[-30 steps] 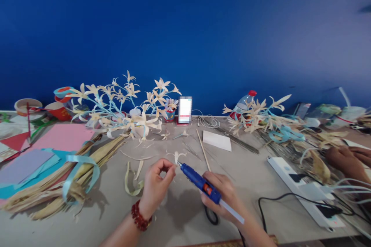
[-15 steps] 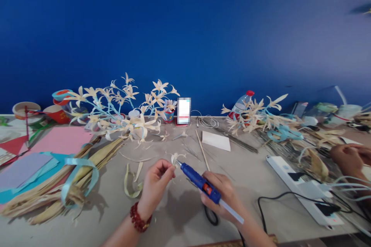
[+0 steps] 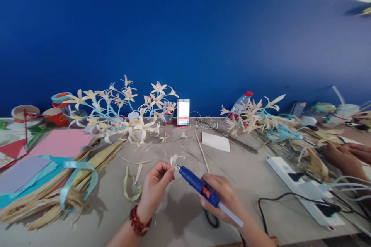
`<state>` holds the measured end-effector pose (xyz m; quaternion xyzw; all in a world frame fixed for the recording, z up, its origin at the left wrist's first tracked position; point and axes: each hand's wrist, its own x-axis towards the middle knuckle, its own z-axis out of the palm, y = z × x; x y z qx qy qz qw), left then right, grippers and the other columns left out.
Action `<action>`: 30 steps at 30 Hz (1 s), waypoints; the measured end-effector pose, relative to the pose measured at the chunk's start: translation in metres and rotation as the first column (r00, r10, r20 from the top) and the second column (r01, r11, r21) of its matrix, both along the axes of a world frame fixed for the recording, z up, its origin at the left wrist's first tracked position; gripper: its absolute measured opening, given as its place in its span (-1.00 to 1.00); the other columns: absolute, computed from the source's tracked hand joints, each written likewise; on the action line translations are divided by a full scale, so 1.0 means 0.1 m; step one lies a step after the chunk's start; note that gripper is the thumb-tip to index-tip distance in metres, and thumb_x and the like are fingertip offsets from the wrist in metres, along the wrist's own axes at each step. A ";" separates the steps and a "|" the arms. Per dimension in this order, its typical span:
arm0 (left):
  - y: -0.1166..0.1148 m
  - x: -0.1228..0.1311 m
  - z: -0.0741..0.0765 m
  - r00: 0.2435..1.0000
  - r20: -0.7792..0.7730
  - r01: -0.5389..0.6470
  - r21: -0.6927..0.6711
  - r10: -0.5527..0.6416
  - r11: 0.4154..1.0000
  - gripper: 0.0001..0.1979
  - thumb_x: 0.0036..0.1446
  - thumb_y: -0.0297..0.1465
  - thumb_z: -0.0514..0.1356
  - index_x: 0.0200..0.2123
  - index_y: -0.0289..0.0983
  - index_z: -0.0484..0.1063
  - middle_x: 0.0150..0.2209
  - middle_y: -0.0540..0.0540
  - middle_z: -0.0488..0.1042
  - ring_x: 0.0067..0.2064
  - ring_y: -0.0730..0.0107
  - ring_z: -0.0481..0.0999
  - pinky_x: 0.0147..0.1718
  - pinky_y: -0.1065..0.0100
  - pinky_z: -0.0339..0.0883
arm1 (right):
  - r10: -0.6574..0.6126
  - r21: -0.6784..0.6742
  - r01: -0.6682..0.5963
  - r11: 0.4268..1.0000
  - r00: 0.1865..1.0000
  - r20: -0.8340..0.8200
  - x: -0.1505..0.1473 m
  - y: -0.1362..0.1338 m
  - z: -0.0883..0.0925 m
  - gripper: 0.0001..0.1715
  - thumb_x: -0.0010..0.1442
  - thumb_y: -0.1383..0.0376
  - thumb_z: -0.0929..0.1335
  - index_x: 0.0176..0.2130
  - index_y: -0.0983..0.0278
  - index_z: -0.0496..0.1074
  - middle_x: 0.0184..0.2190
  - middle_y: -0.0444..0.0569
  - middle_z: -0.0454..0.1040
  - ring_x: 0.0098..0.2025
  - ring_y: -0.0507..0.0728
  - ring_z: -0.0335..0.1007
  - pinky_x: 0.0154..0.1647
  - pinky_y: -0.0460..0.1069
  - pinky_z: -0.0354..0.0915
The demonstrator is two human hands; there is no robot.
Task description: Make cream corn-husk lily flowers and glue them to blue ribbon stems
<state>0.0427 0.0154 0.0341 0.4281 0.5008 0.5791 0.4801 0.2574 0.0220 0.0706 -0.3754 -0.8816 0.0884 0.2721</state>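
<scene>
A small cream flower (image 3: 174,160) with thin curled petals is pinched between the thumb and fingers of my left hand (image 3: 159,181); its lower part is hidden by the fingertips. My right hand (image 3: 218,197) is wrapped round a blue hot glue gun (image 3: 194,181), with a clear glue stick (image 3: 232,215) poking out of its back end. The gun's metal nozzle points up and left, right at the flower's base; whether it touches cannot be made out. Curled husk strips (image 3: 130,191) lie left of my left hand.
Cream flower branches (image 3: 108,110) stand at the back left, more flowers (image 3: 257,114) at the back right. Dried husks (image 3: 49,197) and coloured paper (image 3: 62,142) lie left. A power strip (image 3: 304,197) with cables lies right, near another person's hand (image 3: 342,158). A phone (image 3: 183,112) stands behind.
The glue gun's nozzle has shifted slightly left and down, nearer my left fingertips and the flower's base. The other person's hand at right has moved a little. The view has shifted slightly.
</scene>
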 end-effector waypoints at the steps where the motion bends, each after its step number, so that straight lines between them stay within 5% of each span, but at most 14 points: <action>1: 0.00 0.00 0.00 1.000 0.002 -0.001 0.002 0.001 1.000 -0.78 0.08 -0.25 0.24 -0.48 -0.28 0.39 -0.56 0.04 0.39 -0.49 0.47 0.32 -0.44 0.45 0.20 | 0.003 -0.006 -0.003 1.000 1.000 -0.005 0.00 0.00 0.00 -0.92 0.07 0.30 0.26 -0.34 0.23 0.30 -0.53 -0.09 0.45 -0.50 0.10 0.41 -0.42 -0.08 0.26; 12: -0.01 -0.01 0.01 0.983 0.183 -0.012 0.003 0.011 1.000 -0.80 0.04 -0.27 0.30 -0.46 -0.27 0.41 -0.55 0.04 0.39 -0.46 0.48 0.32 -0.41 0.45 0.23 | -0.092 -0.073 0.096 0.993 0.994 0.052 0.13 0.08 -0.18 -0.86 0.11 0.28 0.29 -0.26 0.24 0.34 -0.47 -0.07 0.47 -0.46 0.12 0.43 -0.42 -0.08 0.21; 17: -0.02 -0.07 0.04 0.915 0.404 0.006 0.033 -0.019 0.999 -0.83 0.02 -0.30 0.31 -0.45 -0.25 0.41 -0.52 0.03 0.36 -0.43 0.46 0.34 -0.37 0.42 0.26 | -0.363 -0.039 0.381 0.924 0.904 0.228 0.57 0.29 -0.40 -0.78 0.20 0.20 0.29 -0.18 0.26 0.31 -0.42 -0.05 0.48 -0.45 0.15 0.45 -0.45 -0.06 0.17; 21: -0.02 -0.04 0.05 0.917 0.398 0.020 0.013 -0.023 1.000 -0.83 0.00 -0.31 0.33 -0.45 -0.26 0.42 -0.51 0.02 0.37 -0.43 0.46 0.34 -0.38 0.43 0.26 | -0.529 0.040 0.551 0.834 0.776 0.344 0.97 0.52 -0.47 -0.73 0.19 0.21 0.30 -0.11 0.27 0.31 -0.36 -0.01 0.50 -0.43 0.18 0.47 -0.47 -0.04 0.18; 26: -0.02 0.04 0.04 0.959 0.282 0.023 0.006 -0.024 1.000 -0.82 0.01 -0.30 0.32 -0.45 -0.27 0.43 -0.54 0.03 0.39 -0.46 0.49 0.33 -0.41 0.46 0.25 | -0.403 0.058 0.416 0.907 0.823 0.401 1.19 0.72 -0.34 -0.65 0.14 0.18 0.36 -0.09 0.27 0.38 -0.15 0.10 0.49 -0.20 0.25 0.48 -0.25 0.05 0.33; 30: -0.02 0.05 0.03 0.970 0.245 0.005 0.015 -0.009 1.000 -0.81 0.04 -0.27 0.30 -0.45 -0.27 0.43 -0.54 0.03 0.40 -0.46 0.49 0.34 -0.41 0.46 0.25 | -0.328 0.017 0.328 0.945 0.940 0.099 0.87 0.56 -0.15 -0.73 0.22 0.18 0.30 -0.13 0.27 0.42 -0.12 0.12 0.48 -0.13 0.24 0.45 -0.11 0.11 0.35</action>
